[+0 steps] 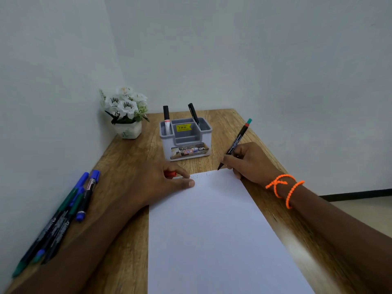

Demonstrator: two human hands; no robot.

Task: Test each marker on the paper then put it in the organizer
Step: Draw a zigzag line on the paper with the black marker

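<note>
The marker [235,143], a slim black barrel with a green end, is pinched in the right hand [250,161], its tip touching the far edge of the smooth white paper [212,230]. The left hand [161,183] presses the paper's far left corner and curls round a red cap [170,174]. A grey plastic organizer [186,139] near the wood-grain table's [127,158] far edge holds two upright markers.

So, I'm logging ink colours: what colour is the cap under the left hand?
Red. The cap peeks out beneath the left hand in the head view.
</note>
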